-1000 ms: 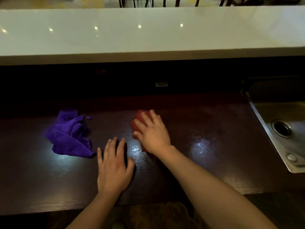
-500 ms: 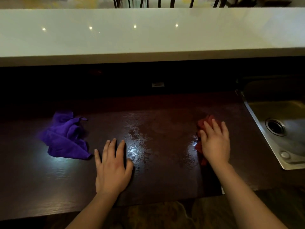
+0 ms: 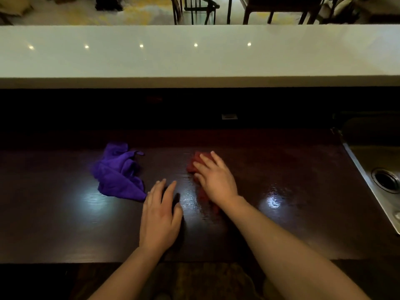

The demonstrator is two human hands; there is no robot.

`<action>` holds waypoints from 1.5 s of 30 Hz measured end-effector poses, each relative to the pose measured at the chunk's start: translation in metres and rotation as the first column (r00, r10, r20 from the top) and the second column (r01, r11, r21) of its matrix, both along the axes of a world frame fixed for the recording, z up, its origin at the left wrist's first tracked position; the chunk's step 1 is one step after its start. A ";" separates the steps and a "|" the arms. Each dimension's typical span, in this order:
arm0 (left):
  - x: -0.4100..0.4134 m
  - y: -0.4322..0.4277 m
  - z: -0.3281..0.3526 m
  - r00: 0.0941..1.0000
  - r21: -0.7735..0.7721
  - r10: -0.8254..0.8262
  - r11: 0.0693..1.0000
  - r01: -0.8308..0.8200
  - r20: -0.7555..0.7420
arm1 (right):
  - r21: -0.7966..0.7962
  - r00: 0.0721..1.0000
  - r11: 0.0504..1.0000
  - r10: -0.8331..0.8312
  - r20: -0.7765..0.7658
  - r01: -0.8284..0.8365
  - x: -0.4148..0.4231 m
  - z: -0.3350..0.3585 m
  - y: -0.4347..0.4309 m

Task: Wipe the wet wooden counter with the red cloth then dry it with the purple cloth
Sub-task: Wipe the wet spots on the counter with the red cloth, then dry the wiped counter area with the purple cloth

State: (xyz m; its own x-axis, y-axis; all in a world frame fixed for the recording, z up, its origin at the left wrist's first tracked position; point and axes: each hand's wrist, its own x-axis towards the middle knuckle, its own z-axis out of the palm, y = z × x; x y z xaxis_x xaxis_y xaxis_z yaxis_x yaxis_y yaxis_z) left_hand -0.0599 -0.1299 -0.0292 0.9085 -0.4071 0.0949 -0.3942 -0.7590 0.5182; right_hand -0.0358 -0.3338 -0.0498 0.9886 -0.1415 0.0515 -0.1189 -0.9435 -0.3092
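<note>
The dark wooden counter (image 3: 292, 224) runs across the view, with wet glossy patches near its middle. My right hand (image 3: 216, 180) lies flat on the red cloth (image 3: 192, 164), pressing it to the wood; only the cloth's far edge and a strip under the wrist show. My left hand (image 3: 160, 217) rests palm down on the bare counter, fingers apart, holding nothing. The purple cloth (image 3: 119, 172) lies crumpled just left of my left hand's fingertips, not touched.
A steel sink (image 3: 381, 169) with a round drain is set into the counter at the right edge. A raised white bar top (image 3: 194, 59) runs along the back, with chair legs beyond it. The counter's front edge is near my forearms.
My right hand slid the red cloth from the right side near the sink back left to the middle. My left hand stayed planted. The purple cloth has not moved.
</note>
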 end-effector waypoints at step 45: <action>0.053 0.105 -0.020 0.934 -0.127 0.340 0.937 -0.326 0.106 | 0.072 0.941 0.938 0.339 0.018 -0.340 0.024 0.027 0.125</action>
